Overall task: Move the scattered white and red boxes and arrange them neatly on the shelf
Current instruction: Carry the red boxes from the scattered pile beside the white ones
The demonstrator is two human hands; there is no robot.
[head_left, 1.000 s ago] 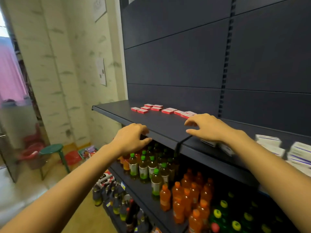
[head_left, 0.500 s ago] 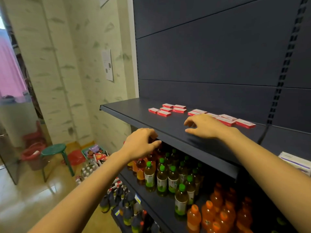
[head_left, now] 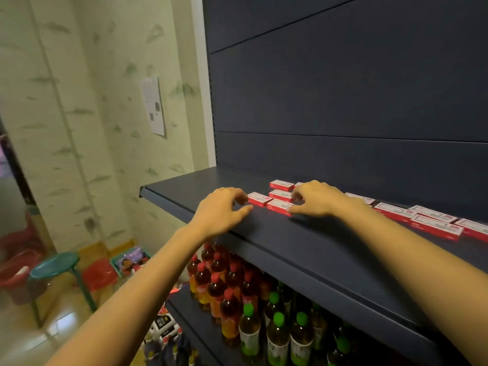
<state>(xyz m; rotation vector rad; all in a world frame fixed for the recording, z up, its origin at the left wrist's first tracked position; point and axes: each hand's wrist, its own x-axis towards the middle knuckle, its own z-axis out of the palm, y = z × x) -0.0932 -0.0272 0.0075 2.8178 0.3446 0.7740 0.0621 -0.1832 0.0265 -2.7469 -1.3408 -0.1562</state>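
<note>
1. Head view: both bare arms reach up and forward over the front edge of the dark shelf (head_left: pixel 182 192), palms down.
2. The left hand (head_left: pixel 220 211) sits at the shelf's front lip. Its fingers are loosely curled and the thumb points right. Its grip is released and holds nothing.
3. The left box (head_left: pixel 259 199) lies flat just beside that hand's fingertips; I cannot tell whether they touch it.
4. The right hand (head_left: pixel 318 198) is further back over the shelf, knuckles up, with the fingers curled down and to the left.
5. Its fingertips and thumb meet the right end of the near box (head_left: pixel 277 206). I cannot tell whether the grip grasps the box or only touches it.
6. Behind the near box lie the mid box (head_left: pixel 280 194) and the back box (head_left: pixel 281 185), both flat and close by the right hand's knuckles.
7. Right of the right wrist, more boxes (head_left: pixel 434 228) lie flat in a loose, uneven line along the shelf.
8. Bottles (head_left: pixel 229 310) stand on the level below. A green stool (head_left: pixel 54 265) stands on the floor at left.
</note>
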